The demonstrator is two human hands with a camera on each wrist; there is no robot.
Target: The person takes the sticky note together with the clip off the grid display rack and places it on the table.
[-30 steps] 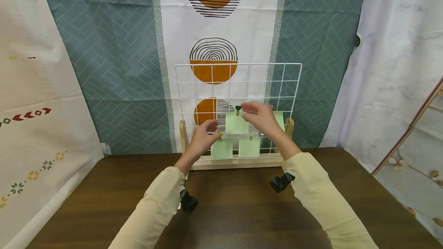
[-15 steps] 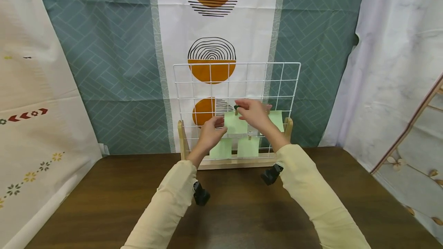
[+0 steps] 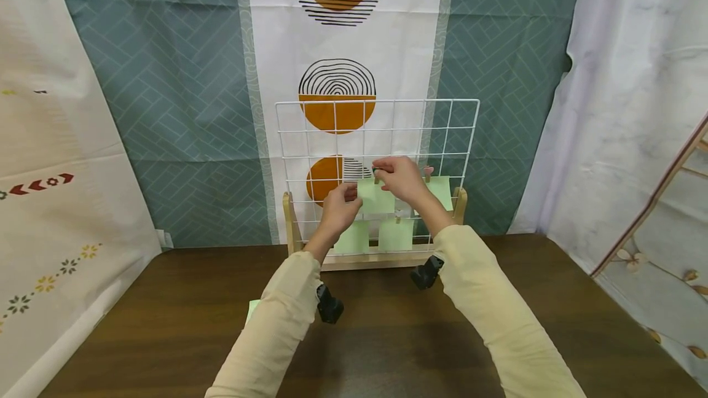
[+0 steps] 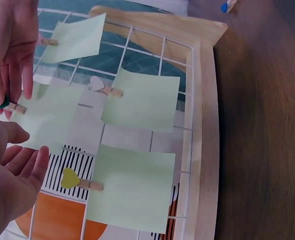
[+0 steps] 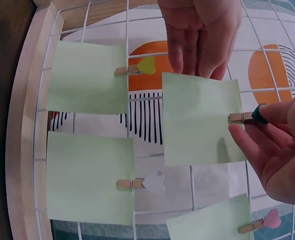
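Observation:
A white wire grid panel (image 3: 378, 131) stands upright with light green paper notes clipped to it by small wooden clothespins. My right hand (image 3: 402, 182) pinches the dark green heart on a clothespin (image 5: 241, 117), whose wooden end sits at the edge of the upper middle note (image 5: 202, 125). At that note's left edge is my left hand (image 3: 340, 209), fingers loosely curved and thumb apart, fingertips right at the paper. Clothespins with a yellow heart (image 4: 70, 178), a white heart (image 4: 96, 84) and a pink heart (image 5: 271, 218) hold the other notes.
The grid stands in a wooden base (image 3: 381, 260) on a dark brown table (image 3: 376, 349). A green paper (image 3: 252, 307) lies partly hidden by the left sleeve. A blue-tipped clothespin (image 4: 228, 7) lies on the table. A patterned curtain (image 3: 343, 35) hangs behind.
My left hand has moved right and up, from near the lower left note to the upper middle note's edge. My right hand has shifted slightly left and taken hold of the green-heart clothespin.

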